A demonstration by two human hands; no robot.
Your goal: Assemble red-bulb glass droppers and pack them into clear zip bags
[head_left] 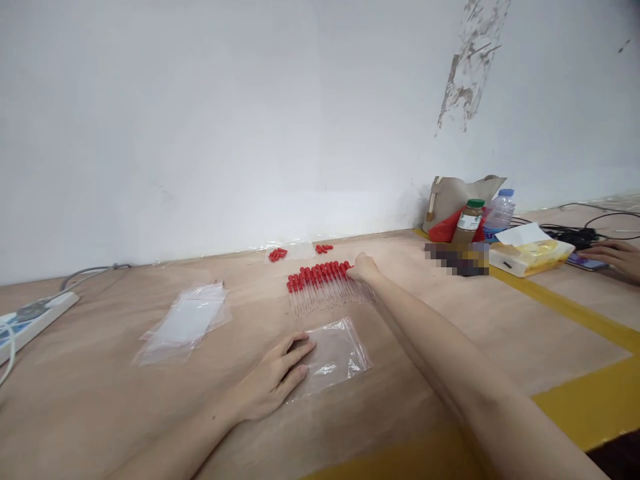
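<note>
Beneath the wall, a row of droppers with red bulbs and thin clear tubes lies side by side on the brown paper. At the row's right end, my right hand has its fingers closed on a red bulb of a dropper; the fingertips are partly hidden. My left hand rests open, fingers spread, on the left edge of a clear zip bag lying flat in front of the row. Loose red bulbs sit behind the droppers, with a smaller group of red bulbs to their right.
A stack of clear zip bags lies left, near a white power strip. At right are a grey bag, green-capped bottle, clear bottle and tissue pack. Another person's hand touches a phone.
</note>
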